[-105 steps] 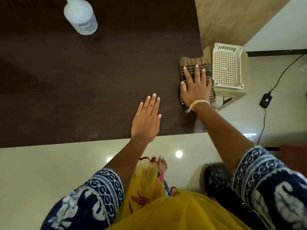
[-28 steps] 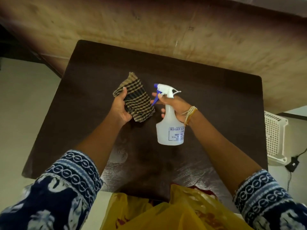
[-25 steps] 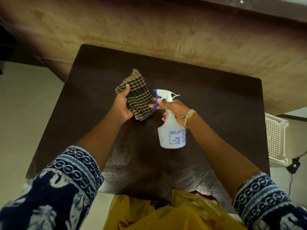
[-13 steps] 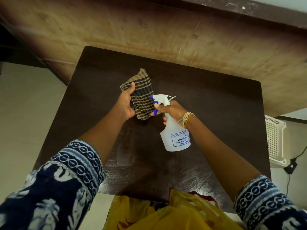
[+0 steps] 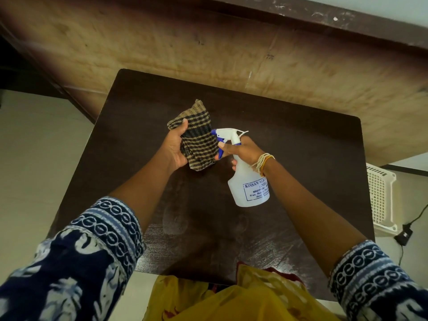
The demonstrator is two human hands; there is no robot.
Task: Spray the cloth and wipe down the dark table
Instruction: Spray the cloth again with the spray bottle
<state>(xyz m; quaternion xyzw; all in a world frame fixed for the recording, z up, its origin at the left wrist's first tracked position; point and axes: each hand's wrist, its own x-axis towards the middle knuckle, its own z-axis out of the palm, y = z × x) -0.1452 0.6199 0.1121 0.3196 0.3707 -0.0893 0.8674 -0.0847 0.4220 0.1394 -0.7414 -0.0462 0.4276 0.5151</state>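
Note:
My left hand [image 5: 175, 146] holds a bunched brown-and-black checked cloth [image 5: 198, 137] up over the middle of the dark table [image 5: 301, 154]. My right hand [image 5: 243, 151] grips the neck of a white spray bottle [image 5: 250, 184] with a blue trigger. Its nozzle points left and almost touches the cloth. A finger rests on the trigger. The bottle hangs tilted above the tabletop, its label facing me.
A wooden panel wall [image 5: 208, 47] rises behind the table. A white perforated plastic stool [image 5: 381, 198] stands at the table's right side, with a black adapter and cable [image 5: 403, 235] on the pale tiled floor. Smear marks show on the near part of the tabletop.
Earlier my right hand pressed the cloth on the table's right edge while the bottle stood apart. Now the cloth is in my left hand, the bottle in my right, and the nozzle has closed in.

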